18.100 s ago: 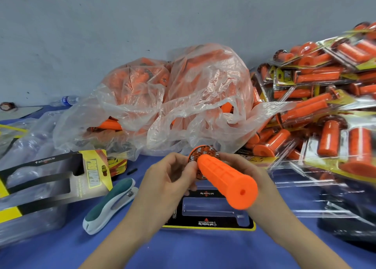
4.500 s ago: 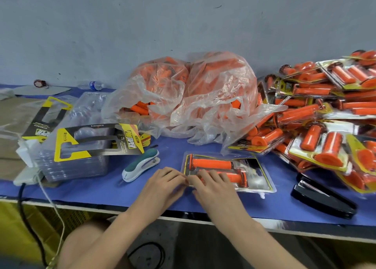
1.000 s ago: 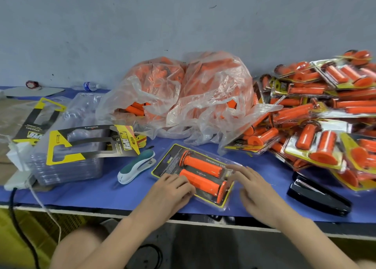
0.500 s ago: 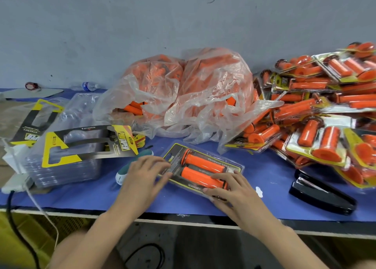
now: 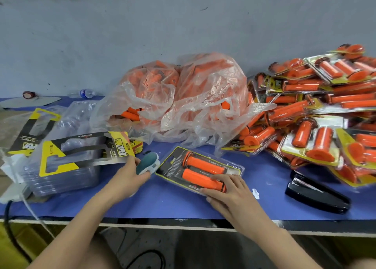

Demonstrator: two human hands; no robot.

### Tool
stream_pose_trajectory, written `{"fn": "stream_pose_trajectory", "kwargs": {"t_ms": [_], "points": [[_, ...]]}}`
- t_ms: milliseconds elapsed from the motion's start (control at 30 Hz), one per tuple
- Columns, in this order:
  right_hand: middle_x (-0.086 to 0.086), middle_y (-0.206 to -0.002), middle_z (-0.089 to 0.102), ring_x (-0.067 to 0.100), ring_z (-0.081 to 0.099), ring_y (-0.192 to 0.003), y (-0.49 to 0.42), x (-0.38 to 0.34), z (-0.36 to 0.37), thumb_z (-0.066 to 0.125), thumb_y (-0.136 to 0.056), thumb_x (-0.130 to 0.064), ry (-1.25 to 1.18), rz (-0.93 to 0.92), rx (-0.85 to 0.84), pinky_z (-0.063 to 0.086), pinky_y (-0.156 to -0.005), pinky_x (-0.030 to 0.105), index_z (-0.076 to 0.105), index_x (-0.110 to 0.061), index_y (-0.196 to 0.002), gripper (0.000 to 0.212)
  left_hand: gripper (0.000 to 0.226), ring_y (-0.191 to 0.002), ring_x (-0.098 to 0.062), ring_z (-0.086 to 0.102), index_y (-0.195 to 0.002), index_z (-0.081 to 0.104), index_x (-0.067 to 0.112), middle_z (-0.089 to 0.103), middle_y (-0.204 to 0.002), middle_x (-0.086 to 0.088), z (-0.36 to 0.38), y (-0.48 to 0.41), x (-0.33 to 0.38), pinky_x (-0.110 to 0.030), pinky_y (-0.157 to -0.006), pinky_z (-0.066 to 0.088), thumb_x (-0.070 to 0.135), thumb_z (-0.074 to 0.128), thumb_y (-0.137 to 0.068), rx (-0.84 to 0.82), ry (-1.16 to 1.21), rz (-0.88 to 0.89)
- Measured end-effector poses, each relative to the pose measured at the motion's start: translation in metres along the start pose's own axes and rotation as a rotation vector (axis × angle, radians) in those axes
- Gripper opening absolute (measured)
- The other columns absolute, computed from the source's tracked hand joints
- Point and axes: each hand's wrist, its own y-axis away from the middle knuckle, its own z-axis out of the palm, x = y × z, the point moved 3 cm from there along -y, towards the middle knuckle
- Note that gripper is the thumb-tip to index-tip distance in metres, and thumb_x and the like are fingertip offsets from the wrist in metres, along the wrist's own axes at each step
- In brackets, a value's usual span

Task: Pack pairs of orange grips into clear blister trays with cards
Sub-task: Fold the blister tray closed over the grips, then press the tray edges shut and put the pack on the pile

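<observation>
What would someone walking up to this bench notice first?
Orange everywhere: a heap of finished blister packs sprawls across the right of the blue table, and a clear bag of loose grips bulges at centre back. Up front, the right hand presses on a filled pack while the left hand grips a teal stapler.

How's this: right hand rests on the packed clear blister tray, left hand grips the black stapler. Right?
Wrong stapler. Head view: left hand grips the teal-and-white stapler; the black stapler lies untouched at right. Right hand does rest on the packed clear blister tray.
</observation>
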Motion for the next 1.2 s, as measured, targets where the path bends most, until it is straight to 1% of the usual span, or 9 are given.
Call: {"fn": "stream_pose_trajectory", "kwargs": {"t_ms": [100,167,300,433,567,733,833,967,1200], "points": [[0.000,-0.129,0.055,0.025,0.051,-0.115,0.000,0.002,0.002,0.045,-0.101,-0.044,-0.013,0.040,-0.014,0.046,-0.098,0.042,0.065,-0.042,-0.122,0.030,0.058,-0.082,-0.007,0.067,-0.105,0.063,0.026,0.072,-0.098,0.003,0.005,0.027,0.017,-0.023,-0.065,0.047,0.076,0.058,-0.078,-0.131,0.266,-0.049],[0.001,-0.129,0.054,0.026,0.051,-0.116,0.001,0.002,0.002,0.045,-0.100,-0.043,0.004,0.045,-0.020,0.047,-0.097,0.042,0.065,-0.040,-0.123,0.030,0.070,-0.065,-0.021,0.070,-0.083,0.076,0.024,0.073,-0.075,-0.009,0.017,0.046,0.021,-0.025,-0.056,0.053,0.086,0.045,-0.069,-0.332,0.387,-0.187],[0.001,-0.130,0.053,0.026,0.051,-0.118,0.001,0.002,0.002,0.042,-0.101,-0.043,0.015,0.047,-0.031,0.048,-0.096,0.042,0.063,-0.041,-0.124,0.032,0.076,-0.077,-0.037,0.067,-0.100,0.062,0.012,0.069,-0.081,-0.024,0.044,0.068,0.026,-0.046,-0.077,0.057,0.083,0.052,-0.075,-0.683,0.517,-0.281],[0.000,-0.133,0.052,0.027,0.050,-0.119,0.000,0.001,0.001,0.038,-0.101,-0.045,0.031,0.049,-0.066,0.047,-0.097,0.041,0.060,-0.044,-0.128,0.034,0.077,-0.057,-0.028,0.066,-0.091,0.061,0.016,0.071,-0.077,-0.022,0.055,0.065,0.047,-0.026,-0.052,0.052,0.089,0.048,-0.071,-0.625,0.421,-0.273],[0.000,-0.135,0.052,0.026,0.049,-0.121,0.001,0.002,-0.002,0.040,-0.101,-0.046,0.024,0.076,-0.076,0.046,-0.097,0.043,0.060,-0.045,-0.128,0.034,0.079,-0.069,-0.027,0.062,-0.100,0.073,0.007,0.072,-0.095,-0.022,0.064,0.059,0.060,-0.033,-0.062,0.051,0.080,0.052,-0.078,-0.586,0.470,-0.237],[0.003,-0.130,0.057,0.030,0.055,-0.112,0.000,0.000,-0.004,0.042,-0.100,-0.044,0.046,0.048,-0.046,0.048,-0.092,0.042,0.062,-0.046,-0.125,0.032,0.068,-0.067,-0.026,0.061,-0.108,0.068,0.008,0.068,-0.088,-0.014,0.065,0.065,0.056,-0.030,-0.055,0.053,0.070,0.061,-0.081,-0.675,0.677,-0.306],[0.003,-0.129,0.059,0.030,0.057,-0.110,0.000,-0.002,-0.004,0.046,-0.099,-0.043,0.061,0.016,-0.028,0.049,-0.090,0.041,0.063,-0.046,-0.125,0.031,0.071,-0.066,-0.025,0.061,-0.108,0.068,0.005,0.069,-0.086,-0.013,0.069,0.065,0.060,-0.030,-0.053,0.053,0.071,0.059,-0.082,-0.651,0.648,-0.285],[0.001,-0.132,0.057,0.030,0.054,-0.115,0.001,0.000,-0.003,0.049,-0.099,-0.042,0.042,0.006,-0.039,0.048,-0.095,0.043,0.065,-0.044,-0.122,0.028,0.073,-0.060,-0.024,0.061,-0.087,0.071,0.006,0.067,-0.079,-0.017,0.080,0.064,0.074,-0.026,-0.051,0.051,0.076,0.054,-0.080,-0.629,0.575,-0.275],[-0.003,-0.137,0.050,0.024,0.044,-0.125,0.002,0.003,-0.002,0.051,-0.099,-0.041,-0.106,0.031,-0.090,0.039,-0.105,0.039,0.066,-0.034,-0.112,0.021,0.073,-0.061,-0.023,0.059,-0.099,0.072,0.003,0.071,-0.082,-0.012,0.092,0.058,0.070,-0.028,-0.052,0.049,0.073,0.060,-0.080,-0.594,0.578,-0.292]]}}
